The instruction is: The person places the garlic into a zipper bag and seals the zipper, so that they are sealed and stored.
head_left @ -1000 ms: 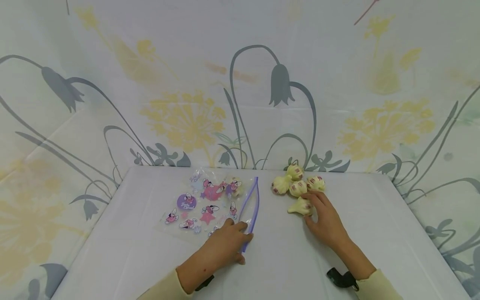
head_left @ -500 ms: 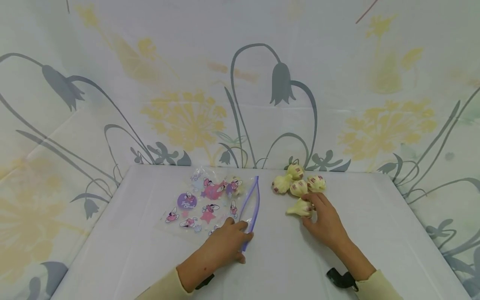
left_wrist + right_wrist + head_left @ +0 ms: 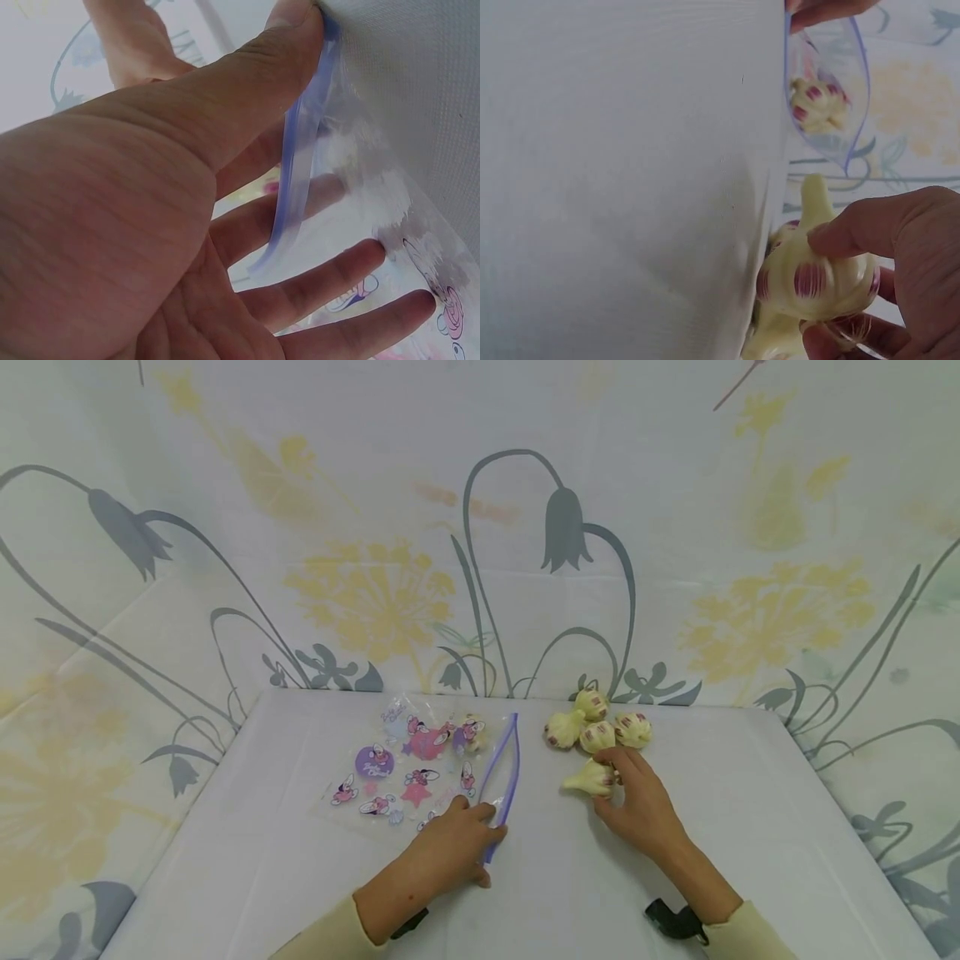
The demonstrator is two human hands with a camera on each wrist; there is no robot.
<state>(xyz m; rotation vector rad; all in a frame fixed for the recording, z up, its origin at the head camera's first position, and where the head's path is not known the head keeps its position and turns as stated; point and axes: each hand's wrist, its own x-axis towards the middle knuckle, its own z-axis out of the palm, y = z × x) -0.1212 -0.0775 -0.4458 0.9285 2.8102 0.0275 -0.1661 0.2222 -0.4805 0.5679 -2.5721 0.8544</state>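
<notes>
In the head view a clear printed zip bag [image 3: 417,775] lies flat on the left, its purple zip edge [image 3: 512,777] facing right and parted. My left hand [image 3: 459,847] holds the bag's near corner, with the thumb at the blue-purple zip strip [image 3: 296,165] and the other fingers spread along the plastic. A garlic bulb [image 3: 817,277], pale with purple patches, is pinched between the thumb and fingers of my right hand [image 3: 641,802]; its stem points left toward the bag. One more garlic bulb [image 3: 817,105] shows inside the bag.
Several other garlic bulbs [image 3: 597,737] sit clustered just beyond my right hand. The white table [image 3: 555,877] meets a flower-printed cloth backdrop [image 3: 510,568] at its far edge. Black wrist devices [image 3: 675,920] are worn at both wrists.
My right hand has shifted slightly left with the garlic bulb, away from the cluster and closer to the bag. My left hand and the bag stay in place.
</notes>
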